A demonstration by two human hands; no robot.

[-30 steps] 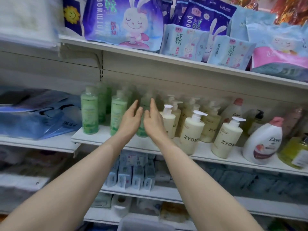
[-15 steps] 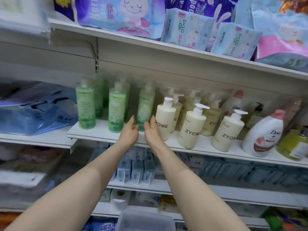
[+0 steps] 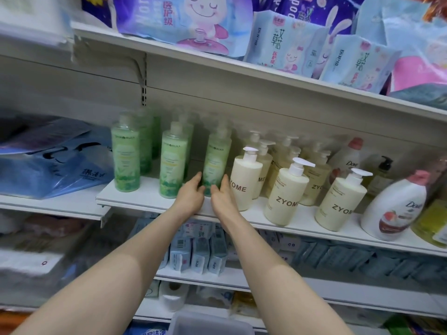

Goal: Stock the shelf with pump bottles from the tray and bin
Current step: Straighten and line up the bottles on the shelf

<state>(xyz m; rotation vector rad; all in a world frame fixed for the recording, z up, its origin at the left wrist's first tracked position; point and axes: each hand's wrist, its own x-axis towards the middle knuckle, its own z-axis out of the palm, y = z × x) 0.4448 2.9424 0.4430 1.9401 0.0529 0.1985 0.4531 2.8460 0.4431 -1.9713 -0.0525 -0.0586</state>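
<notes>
green pump bottle (image 3: 216, 163) upright on shelf (image 3: 145, 194), between left hand (image 3: 189, 195) and right hand (image 3: 223, 197); both open-palmed, flanking base, gripping nothing.

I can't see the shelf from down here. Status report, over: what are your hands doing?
Left hand and right hand open, flanking the base of a green bottle. Bottle upright on the shelf, not gripped. Cream ZYOME bottle close on the right.

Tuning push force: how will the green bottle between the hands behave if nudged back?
The green bottle is tall and narrow, so a high push may tip it. It looks full, so probably fairly heavy. Its smooth plastic should slide on the shelf.
</notes>
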